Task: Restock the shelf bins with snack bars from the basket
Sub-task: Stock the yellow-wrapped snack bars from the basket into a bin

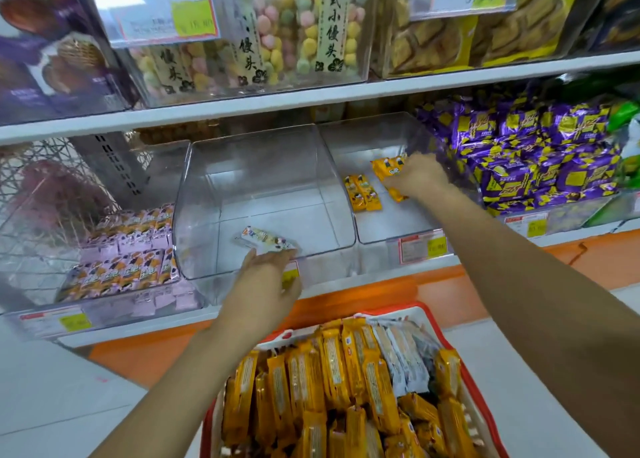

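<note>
A red basket (485, 402) below me is packed with orange snack bars (332, 381) and a few white-wrapped bars (401, 357). My left hand (266, 281) reaches into the middle clear bin (214, 180) and holds a white bar (265, 241) at its fingertips near the bin's front. My right hand (419, 175) is deep in the right clear bin (391, 135), gripping an orange bar (386, 170). Two orange bars (362, 193) lie on that bin's floor just left of the hand.
A left bin (131, 250) holds orange and pink bars. Purple-and-yellow packets (540, 160) fill the bin at the right. The upper shelf (311, 99) carries clear boxes of pastel sweets and biscuits. Price tags hang on the shelf's front edge above an orange base.
</note>
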Tool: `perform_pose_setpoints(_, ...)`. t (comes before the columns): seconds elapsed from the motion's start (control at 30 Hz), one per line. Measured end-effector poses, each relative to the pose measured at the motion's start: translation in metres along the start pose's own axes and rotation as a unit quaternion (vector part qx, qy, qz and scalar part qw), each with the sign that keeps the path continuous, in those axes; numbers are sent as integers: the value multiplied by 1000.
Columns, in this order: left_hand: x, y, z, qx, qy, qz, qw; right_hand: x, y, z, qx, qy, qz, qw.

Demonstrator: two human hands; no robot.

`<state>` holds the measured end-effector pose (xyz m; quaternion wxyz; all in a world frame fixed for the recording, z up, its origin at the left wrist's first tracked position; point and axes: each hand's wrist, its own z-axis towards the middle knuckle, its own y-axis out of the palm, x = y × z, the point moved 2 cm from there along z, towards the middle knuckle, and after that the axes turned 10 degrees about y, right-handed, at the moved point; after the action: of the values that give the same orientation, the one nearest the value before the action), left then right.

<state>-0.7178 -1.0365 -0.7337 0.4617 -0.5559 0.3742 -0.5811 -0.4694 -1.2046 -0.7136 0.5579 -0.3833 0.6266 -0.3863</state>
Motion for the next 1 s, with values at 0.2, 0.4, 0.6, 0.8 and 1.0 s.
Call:
perform_pose_setpoints(0.2,-6,-2,7,13,14,-29,999,-19,27,28,-18,-18,-65,998)
perform_pose_setpoints(0.4,-14,7,6,6,29,-22,999,-21,42,37,-100,23,7,995)
perform_pose_setpoints(0.6,-10,7,-4,59,60,-102,991,-22,27,9,-88,-8,67,994)
perform_pose_setpoints(0.8,15,16,-40,128,123,-188,966,10,3,-67,67,-106,164,979)
perform_pose_setpoints(1.0,23,75,-74,-138,91,-119,979,65,27,-174,-26,-141,135,980)
